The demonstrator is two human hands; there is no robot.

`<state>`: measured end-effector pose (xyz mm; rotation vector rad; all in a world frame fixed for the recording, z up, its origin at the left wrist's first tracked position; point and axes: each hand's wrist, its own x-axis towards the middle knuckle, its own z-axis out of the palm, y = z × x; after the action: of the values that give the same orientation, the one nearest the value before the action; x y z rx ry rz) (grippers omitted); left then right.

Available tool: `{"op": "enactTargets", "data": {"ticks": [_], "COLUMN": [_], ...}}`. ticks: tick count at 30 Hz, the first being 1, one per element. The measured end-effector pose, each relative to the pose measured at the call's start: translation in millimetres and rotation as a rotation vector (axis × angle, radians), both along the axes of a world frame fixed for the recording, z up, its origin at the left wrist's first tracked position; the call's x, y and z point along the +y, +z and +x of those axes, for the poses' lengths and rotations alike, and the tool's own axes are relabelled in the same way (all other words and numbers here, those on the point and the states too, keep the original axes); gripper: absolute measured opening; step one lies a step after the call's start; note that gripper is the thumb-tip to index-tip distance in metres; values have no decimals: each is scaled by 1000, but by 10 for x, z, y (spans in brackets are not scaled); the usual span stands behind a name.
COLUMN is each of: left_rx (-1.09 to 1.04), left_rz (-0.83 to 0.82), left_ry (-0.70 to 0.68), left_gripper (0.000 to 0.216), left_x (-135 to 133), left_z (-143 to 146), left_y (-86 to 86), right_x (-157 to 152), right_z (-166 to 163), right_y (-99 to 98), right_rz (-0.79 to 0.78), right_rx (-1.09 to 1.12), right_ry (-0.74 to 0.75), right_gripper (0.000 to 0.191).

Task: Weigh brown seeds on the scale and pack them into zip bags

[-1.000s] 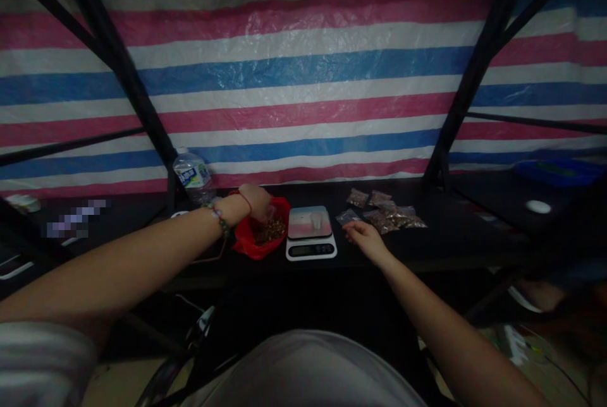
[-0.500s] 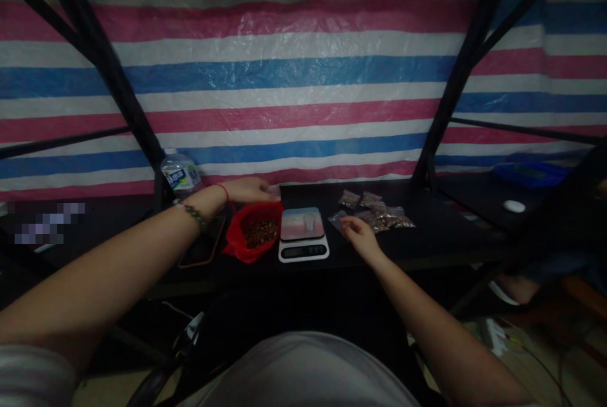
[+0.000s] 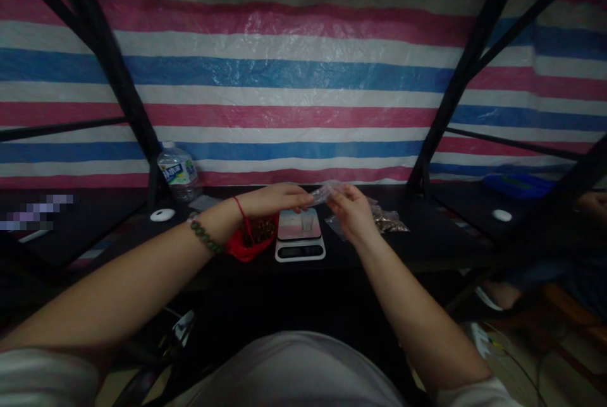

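A small, crinkled, clear plastic bag (image 3: pixel 325 192) is held up between both hands, at one o'clock from the flat white rectangular scale (image 3: pixel 300 250). The left hand (image 3: pixel 284 197) reaches over the scale's far edge with fingers nearly straight, their tips closed on the bag's nine o'clock end. The right hand (image 3: pixel 351 208) has its fingers curled and pinching the three o'clock end. Half a second ago the hands were well apart: the left was beyond the red bag, the right down at the table (image 3: pixel 441 230).

The small clear plastic cup (image 3: pixel 307 222) stands upright on the scale's plate, as before. At nine o'clock, touching or just beside the scale, the crumpled red plastic bag (image 3: pixel 246 252) holds loose brown bits (image 3: pixel 265 230); the left forearm now covers part of it. At three o'clock, clear bags filled with brown bits (image 3: pixel 391 222) lie piled, now partly hidden by the right hand. Toward ten o'clock, the clear, labelled plastic bottle (image 3: pixel 177 170) stands where it was, and a white oval object (image 3: pixel 162 215) nearer nine o'clock is now uncovered.
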<state>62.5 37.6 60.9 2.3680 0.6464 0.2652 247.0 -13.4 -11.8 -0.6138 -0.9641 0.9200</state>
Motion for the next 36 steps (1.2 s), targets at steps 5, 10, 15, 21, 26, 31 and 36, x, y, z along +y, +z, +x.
{"op": "enactTargets", "data": {"ticks": [5, 10, 15, 21, 26, 31, 36], "left_rx": [473, 612, 396, 547, 548, 383, 453], "left_rz": [410, 518, 586, 566, 530, 570, 432], "left_ry": [231, 260, 479, 427, 561, 563, 313], "left_gripper": [51, 29, 38, 45, 44, 44, 36], "left_x": [83, 50, -31, -56, 138, 119, 30], "left_z": [-382, -671, -865, -711, -696, -761, -738], "left_y": [-402, -736, -704, -1008, -995, -1020, -1177], "right_x": [210, 452, 531, 475, 383, 452, 752], "right_z": [730, 1104, 1128, 1173, 1248, 1261, 1211], "right_y": [-278, -806, -970, -871, -809, -738, -706], "right_rz": [-207, -546, -659, -650, -722, -744, -661], "right_rx": [-135, -842, -1356, -1564, -1574, -1578, -1669], "right_ry": [-257, -557, -783, -740, -742, -748, -688], "right_gripper": [43, 49, 41, 31, 34, 33, 35]}}
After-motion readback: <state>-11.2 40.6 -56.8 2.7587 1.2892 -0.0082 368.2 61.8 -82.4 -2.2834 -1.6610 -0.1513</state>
